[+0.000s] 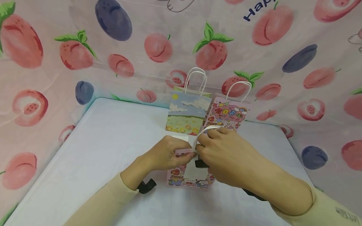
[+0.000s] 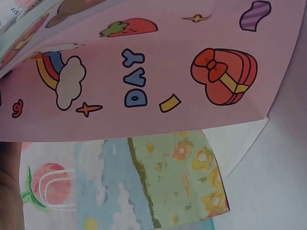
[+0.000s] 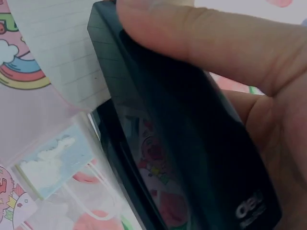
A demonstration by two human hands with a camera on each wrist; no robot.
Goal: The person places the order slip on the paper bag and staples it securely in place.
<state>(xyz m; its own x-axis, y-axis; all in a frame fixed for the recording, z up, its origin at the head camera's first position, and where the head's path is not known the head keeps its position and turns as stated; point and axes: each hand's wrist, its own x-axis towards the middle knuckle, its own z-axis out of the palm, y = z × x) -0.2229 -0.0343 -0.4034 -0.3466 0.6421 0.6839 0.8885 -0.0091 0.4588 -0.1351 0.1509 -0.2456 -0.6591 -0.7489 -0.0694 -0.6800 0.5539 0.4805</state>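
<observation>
In the head view my left hand (image 1: 171, 152) pinches the top edge of a pink cartoon-print paper bag (image 1: 174, 181), in front of me over the table. A lined paper slip (image 3: 67, 57) lies against the bag's front. My right hand (image 1: 226, 153) grips a black stapler (image 3: 187, 129), thumb along its top. The stapler's mouth is at the edge of the slip and the bag's rim. The bag's white handles (image 1: 208, 127) arch up beside my right fingers. The left wrist view shows the bag's pink side (image 2: 168, 81) close up.
Behind stand a landscape-print paper bag (image 1: 188, 111) and another pink cartoon bag (image 1: 226, 111), both with white handles upright. A white sheet covers the table (image 1: 113, 141). A fruit-print curtain (image 1: 135, 18) hangs at the back and sides.
</observation>
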